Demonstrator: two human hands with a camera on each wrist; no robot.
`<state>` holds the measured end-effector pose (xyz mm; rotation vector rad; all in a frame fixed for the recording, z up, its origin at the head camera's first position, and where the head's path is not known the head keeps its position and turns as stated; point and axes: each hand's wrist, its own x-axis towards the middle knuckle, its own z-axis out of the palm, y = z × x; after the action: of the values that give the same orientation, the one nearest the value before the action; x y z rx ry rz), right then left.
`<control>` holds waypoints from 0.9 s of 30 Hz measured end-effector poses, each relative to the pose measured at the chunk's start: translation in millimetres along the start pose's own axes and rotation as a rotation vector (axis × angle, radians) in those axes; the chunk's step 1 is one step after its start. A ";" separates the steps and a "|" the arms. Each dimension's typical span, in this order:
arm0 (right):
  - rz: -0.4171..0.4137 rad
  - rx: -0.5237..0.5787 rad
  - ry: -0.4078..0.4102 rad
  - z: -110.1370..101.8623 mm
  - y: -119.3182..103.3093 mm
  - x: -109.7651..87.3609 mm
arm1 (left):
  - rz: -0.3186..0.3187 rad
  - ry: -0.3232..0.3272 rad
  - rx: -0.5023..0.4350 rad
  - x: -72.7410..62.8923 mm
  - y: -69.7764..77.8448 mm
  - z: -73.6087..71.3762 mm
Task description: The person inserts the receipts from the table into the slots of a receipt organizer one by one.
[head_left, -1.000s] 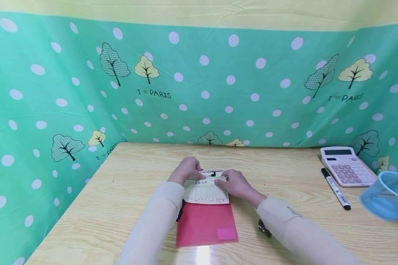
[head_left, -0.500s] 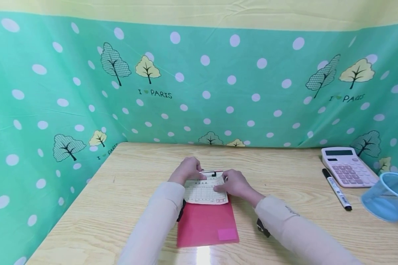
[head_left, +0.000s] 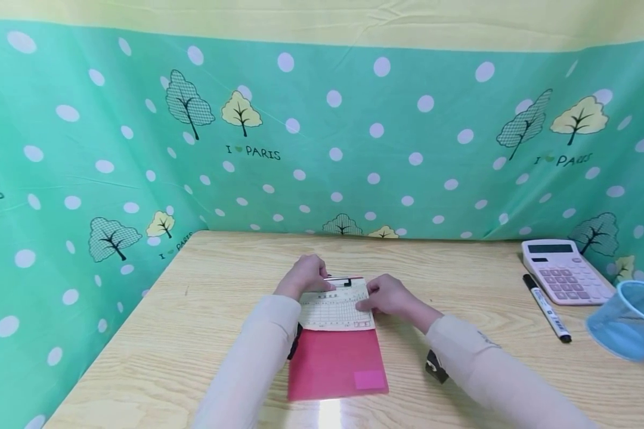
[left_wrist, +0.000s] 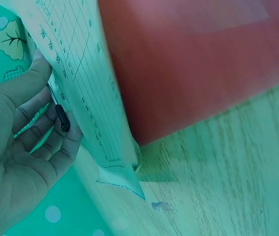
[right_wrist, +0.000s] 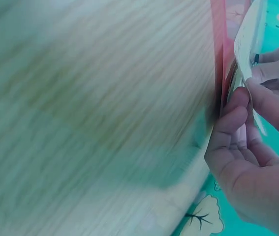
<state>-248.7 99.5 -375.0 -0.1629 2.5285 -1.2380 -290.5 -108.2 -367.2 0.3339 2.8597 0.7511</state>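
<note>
A red folder (head_left: 333,357) lies on the wooden table, with a pink label (head_left: 369,379) at its lower right corner. Over its upper part is a pale printed form (head_left: 330,311) with a grid of lines. At the folder's top edge is a thin metal clip with a black end (left_wrist: 62,118). My left hand (head_left: 304,276) grips around this clip, thumb against the paper side and fingers behind. On the right side, my right hand (head_left: 390,296) pinches the form's edge between thumb and index finger. Beneath the form, the right wrist view shows further paper edges.
To the right lie a pink calculator (head_left: 563,275) and a capped marker (head_left: 547,308). A translucent blue cup (head_left: 612,328) stands beside them. A green dotted curtain (head_left: 354,137) hangs behind and to the left of the table.
My right hand has shifted slightly to the right, and the form's right edge has moved outward with it. The left hand stays at the clip. The head view has turned a little.
</note>
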 end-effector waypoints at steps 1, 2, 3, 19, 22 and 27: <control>-0.008 -0.004 -0.002 -0.7 0.4 0.1 | 0.000 -0.001 0.004 -0.2 0.2 -0.2; -0.010 -0.008 -0.001 -1.3 0.5 0.5 | -0.001 -0.004 0.006 -0.6 0.6 -0.5; -0.016 -0.012 0.003 -1.4 0.7 0.5 | -0.002 -0.007 0.007 -1.0 1.0 -0.9; 0.056 -0.075 0.102 15.8 -0.7 2.3 | -0.022 -0.036 0.026 0.1 4.6 -0.2; 0.049 -0.074 0.108 16.6 -2.0 1.5 | -0.020 -0.046 0.046 0.0 5.0 -0.5; 0.055 -0.063 0.115 18.1 -4.2 0.2 | -0.027 -0.051 0.048 1.6 3.5 2.5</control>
<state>-243.0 83.3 -382.1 -0.0373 2.6526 -1.1783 -290.9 -103.7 -367.8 0.3158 2.8316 0.6606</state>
